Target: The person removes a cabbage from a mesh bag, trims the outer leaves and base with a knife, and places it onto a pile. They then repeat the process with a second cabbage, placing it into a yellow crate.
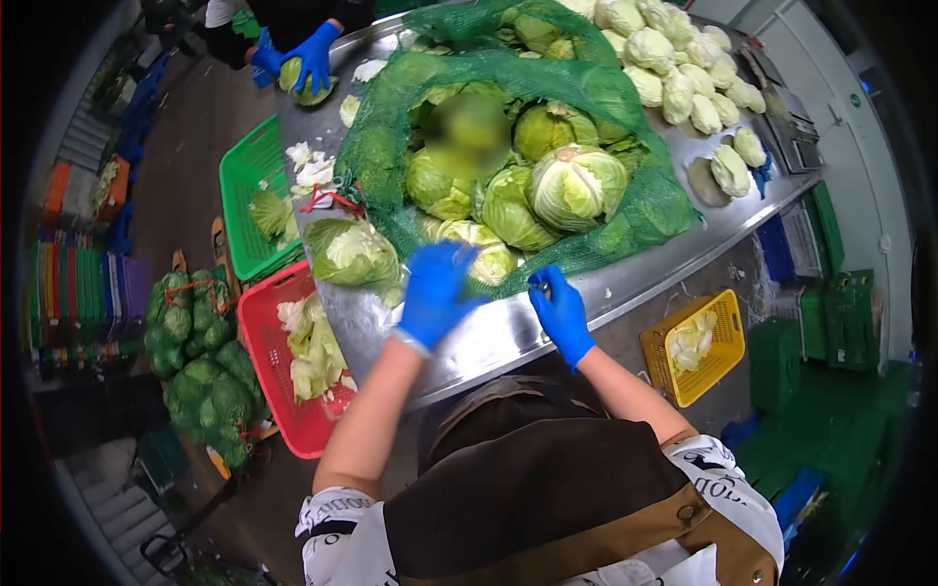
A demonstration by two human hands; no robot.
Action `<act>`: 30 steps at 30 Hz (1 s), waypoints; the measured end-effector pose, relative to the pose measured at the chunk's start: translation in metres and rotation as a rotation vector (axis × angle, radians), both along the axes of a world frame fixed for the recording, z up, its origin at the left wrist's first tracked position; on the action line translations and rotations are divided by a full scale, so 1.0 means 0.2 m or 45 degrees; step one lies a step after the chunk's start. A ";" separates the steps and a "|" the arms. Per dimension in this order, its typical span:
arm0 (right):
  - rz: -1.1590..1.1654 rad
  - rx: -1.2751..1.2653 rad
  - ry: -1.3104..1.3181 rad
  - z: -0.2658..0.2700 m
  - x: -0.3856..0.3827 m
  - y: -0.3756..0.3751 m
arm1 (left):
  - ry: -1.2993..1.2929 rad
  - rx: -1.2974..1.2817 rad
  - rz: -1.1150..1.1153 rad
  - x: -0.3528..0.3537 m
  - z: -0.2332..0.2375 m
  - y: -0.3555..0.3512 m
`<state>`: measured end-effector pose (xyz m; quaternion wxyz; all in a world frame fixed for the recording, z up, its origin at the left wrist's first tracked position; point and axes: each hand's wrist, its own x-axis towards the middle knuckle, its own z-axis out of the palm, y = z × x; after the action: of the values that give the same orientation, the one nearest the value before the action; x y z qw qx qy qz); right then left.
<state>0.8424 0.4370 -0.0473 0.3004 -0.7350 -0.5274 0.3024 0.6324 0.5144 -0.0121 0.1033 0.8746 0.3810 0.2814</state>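
Peeled pale cabbages (pixel 684 88) heap the steel counter's (pixel 508 337) far end, yet I judge the green mesh sack (pixel 645 210) mostly full. My left hand (pixel 435 293) has its fingers spread by a leafy green cabbage (pixel 486 256) — the right hand (pixel 561 313) has them pinched together.

Shiny smooth steel table (pixel 508 337), coarse green mesh net sack (pixel 645 210), glossy blue rubbery gloves, left hand (pixel 435 293), right hand (pixel 562 313), moulded plastic red basket (pixel 262 337)

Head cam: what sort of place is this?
Probably a vegetable prep or packing floor: a steel table piled with cabbages in a green net, trimmed heads stacked at the far end, and crates of cut leaves beside it.
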 end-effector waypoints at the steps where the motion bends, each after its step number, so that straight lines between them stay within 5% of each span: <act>1: 0.008 -0.030 -0.087 -0.04 0.02 -0.04 | 0.107 0.089 -0.078 0.10 0.01 -0.01; 4: 0.193 -0.148 -0.350 -0.09 0.10 -0.07 | 0.418 -0.340 -0.151 0.21 -0.31 -0.07; 7: 0.386 -0.204 -0.511 -0.25 0.16 -0.22 | 0.219 -0.254 -0.183 0.09 -0.32 -0.17; 9: 0.427 -0.545 -0.534 -0.25 0.23 -0.43 | 0.215 -0.366 -0.151 -0.05 -0.35 -0.21; 12: 0.397 -0.519 -0.428 -0.24 0.37 -0.65 | 0.340 -0.385 -0.046 -0.27 -0.48 -0.26; 16: 0.284 -0.258 -0.089 0.05 0.12 -0.31 | 0.284 -0.512 -0.058 -0.32 -0.53 -0.29; 19: 0.494 -0.319 -0.322 -0.17 0.11 -0.20 | 0.109 -0.613 0.139 -0.41 -0.72 -0.28; 20: 0.523 -0.371 -0.280 -0.22 0.13 -0.23 | -0.082 -0.871 0.247 -0.46 -0.80 -0.27; 22: 0.502 -0.429 -0.195 -0.24 0.16 -0.27 | -0.511 -1.344 0.430 -0.53 -0.93 -0.17; 23: 0.484 -0.288 -0.095 -0.17 0.16 -0.26 | -1.143 -1.713 0.463 -0.55 -0.90 -0.11; 24: 0.397 -0.176 -0.015 -0.18 0.16 -0.24 | -1.369 -1.807 0.549 -0.55 -0.85 -0.05; 25: 0.305 -0.034 0.109 -0.16 0.14 -0.20 | -1.357 -1.769 0.442 -0.60 -0.92 0.01; 26: 0.299 -0.090 0.122 -0.12 0.11 -0.12 | -1.310 -1.665 0.485 -0.56 -0.83 0.07; 27: 0.310 0.186 0.158 -0.23 0.08 -0.05 | -1.410 -1.712 0.481 -0.49 -0.68 0.12; 29: 0.329 0.219 -0.017 -0.29 0.02 0.09 | -1.526 -1.556 0.470 -0.29 -0.51 0.20; 30: 0.270 0.065 -0.085 -0.31 0.00 0.15 | -1.308 -1.356 0.472 -0.23 -0.59 0.26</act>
<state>0.8417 0.4662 -0.1089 0.2677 -0.6768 -0.6194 0.2942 0.5854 0.5655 -0.1304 0.6266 0.3875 0.5102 0.4437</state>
